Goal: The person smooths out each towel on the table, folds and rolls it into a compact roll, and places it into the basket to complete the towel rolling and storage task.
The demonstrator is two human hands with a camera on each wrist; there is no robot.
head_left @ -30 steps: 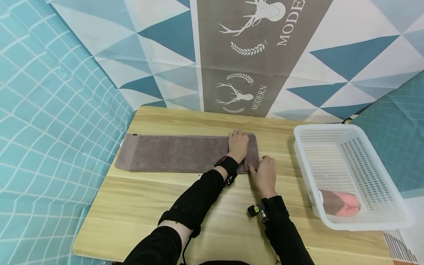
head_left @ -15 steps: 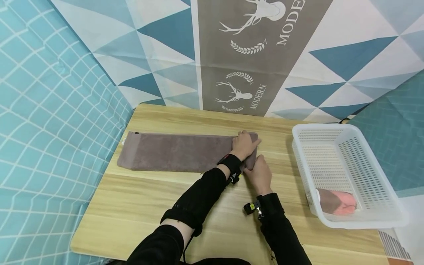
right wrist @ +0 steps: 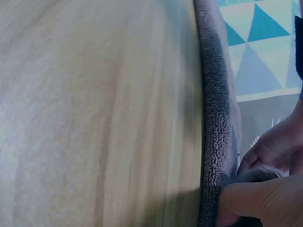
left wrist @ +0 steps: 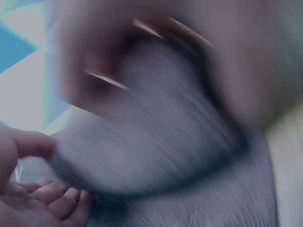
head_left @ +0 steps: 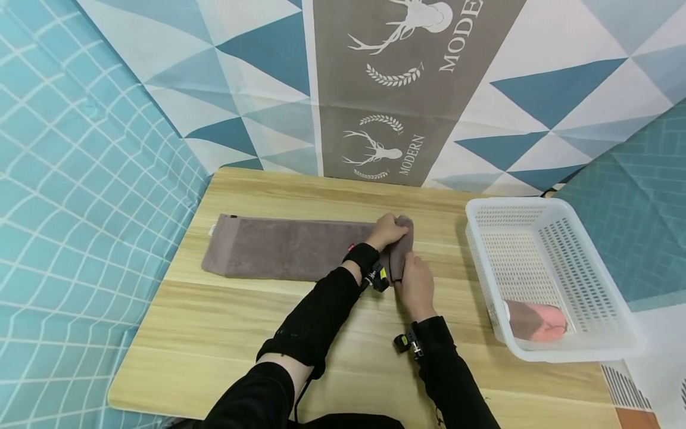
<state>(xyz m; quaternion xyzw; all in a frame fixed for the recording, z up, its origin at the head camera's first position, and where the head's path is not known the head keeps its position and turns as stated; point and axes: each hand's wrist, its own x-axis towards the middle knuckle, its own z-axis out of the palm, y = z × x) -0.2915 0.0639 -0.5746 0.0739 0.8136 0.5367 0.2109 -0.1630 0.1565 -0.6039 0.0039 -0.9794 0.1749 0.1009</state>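
A long mauve-grey towel (head_left: 300, 247), folded into a strip, lies across the table, its right end turned up into a thick fold. My left hand (head_left: 387, 232) grips the far part of that fold with curled fingers; in the left wrist view the hand is blurred above the towel (left wrist: 156, 123). At the near corner my right hand (head_left: 418, 289) pinches the fold between thumb and fingers. The right wrist view has its thumb over the terry edge (right wrist: 215, 104), with the left hand (right wrist: 274, 146) just beyond. The inside of the fold is mostly hidden.
A white plastic basket (head_left: 616, 292) stands at the right, with a rolled pink and brown cloth (head_left: 536, 320) inside. The wooden table (head_left: 241, 333) meets a patterned backdrop behind and a blue tiled-print sheet on the left.
The towel's right end has been lifted and turned over to the left, and its left end has slid slightly right. The left hand went from lying flat to gripping the fold.
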